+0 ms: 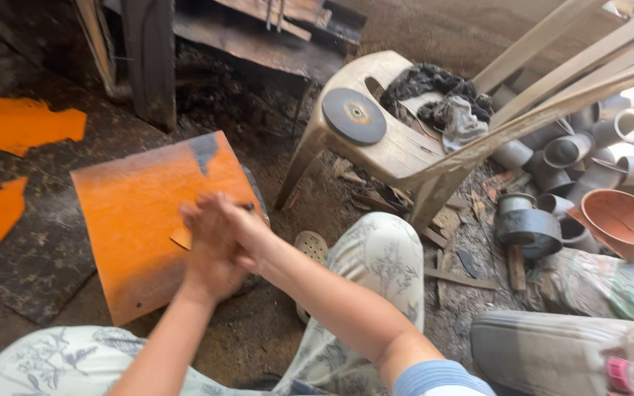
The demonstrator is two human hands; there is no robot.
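Orange painted scraps (9, 125) lie flat on the dirt floor (258, 330) at left. Beside them an orange board (141, 213) rests tilted, facing the person. Over its right edge the left hand (210, 257) and right hand (232, 231) press together, fingers closed around a small dark tool, barely visible. Further right, a grinding disc (354, 116) sits on a plastic chair (398, 147), within reach.

We see our left hand (210, 260) and right hand (232, 227) bare, with bare forearms; a light blue ribbed short sleeve (438, 378) on the right arm, and loose cream trousers (379, 260) printed with grey leafy sprigs
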